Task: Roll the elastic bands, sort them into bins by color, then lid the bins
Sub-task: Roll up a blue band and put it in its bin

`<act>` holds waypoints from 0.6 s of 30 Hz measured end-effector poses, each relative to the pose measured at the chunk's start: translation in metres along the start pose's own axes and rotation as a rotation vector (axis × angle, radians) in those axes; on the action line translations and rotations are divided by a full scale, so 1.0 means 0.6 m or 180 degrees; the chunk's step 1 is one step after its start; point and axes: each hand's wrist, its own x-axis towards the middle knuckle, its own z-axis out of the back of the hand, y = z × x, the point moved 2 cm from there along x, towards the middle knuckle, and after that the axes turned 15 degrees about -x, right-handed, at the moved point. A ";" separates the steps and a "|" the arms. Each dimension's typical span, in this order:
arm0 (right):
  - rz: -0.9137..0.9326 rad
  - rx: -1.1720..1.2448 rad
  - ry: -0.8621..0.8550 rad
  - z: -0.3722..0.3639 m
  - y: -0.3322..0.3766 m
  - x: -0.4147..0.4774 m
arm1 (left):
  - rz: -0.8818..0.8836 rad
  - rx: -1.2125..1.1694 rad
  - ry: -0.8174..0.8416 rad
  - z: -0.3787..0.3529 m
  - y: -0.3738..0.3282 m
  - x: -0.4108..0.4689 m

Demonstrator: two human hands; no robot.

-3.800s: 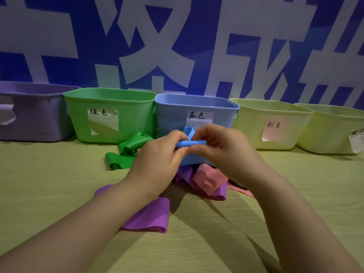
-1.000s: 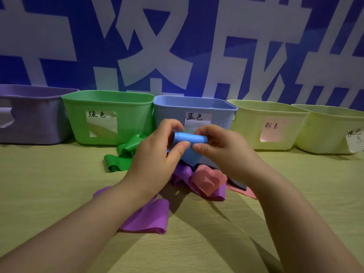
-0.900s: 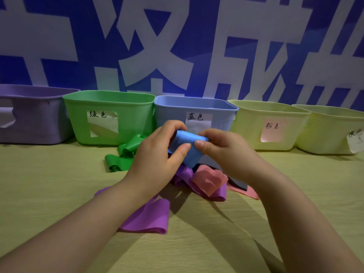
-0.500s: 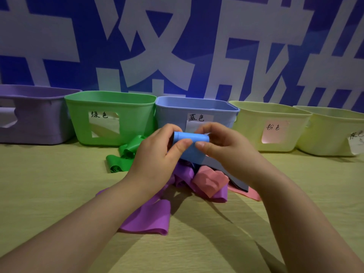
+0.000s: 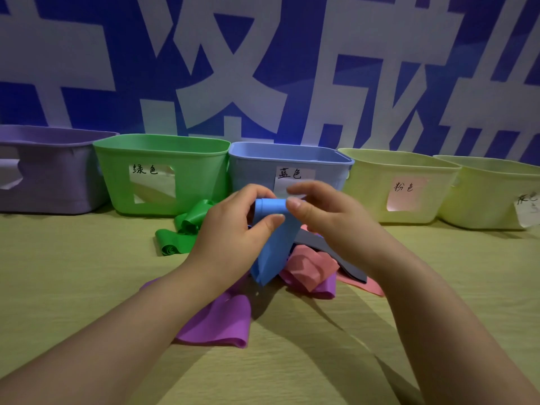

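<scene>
Light: dim, with a cool blue-violet cast over the backdrop (image 5: 263, 68); the table (image 5: 73, 287) reads yellow-green.
Source: from the left, judged by the soft dark shadow lying right of the left arm (image 5: 122, 340).
Washout: the label panel on the green bin (image 5: 198, 176) is bleached pale.
Focus: the blue band (image 5: 270, 244) is crisp, without motion blur.
Edges: wide-angle stretch, with both arms swelling toward the lower corners.

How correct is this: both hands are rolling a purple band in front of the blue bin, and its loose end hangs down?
The colour is wrong: the head view shows the left hand and right hand rolling a blue band, not purple. The blue bin and hanging end are right.
</scene>
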 end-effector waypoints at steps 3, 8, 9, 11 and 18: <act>0.0123 0.0039 -0.0125 -0.002 0.000 0.002 | 0.0117 -0.0208 0.0020 -0.001 0.003 0.001; -0.0087 -0.0119 -0.0113 0.001 0.001 0.002 | 0.0126 -0.0424 0.0082 -0.005 0.006 -0.003; -0.0126 -0.0077 -0.0117 0.002 0.001 0.002 | 0.0057 -0.0320 0.0080 -0.005 0.004 -0.004; -0.0173 -0.0038 -0.0124 0.003 0.002 0.001 | -0.0038 -0.0181 0.0049 -0.004 0.001 -0.003; -0.0116 0.0237 -0.0136 0.003 0.005 -0.002 | 0.0097 -0.0210 0.0055 -0.001 0.005 0.000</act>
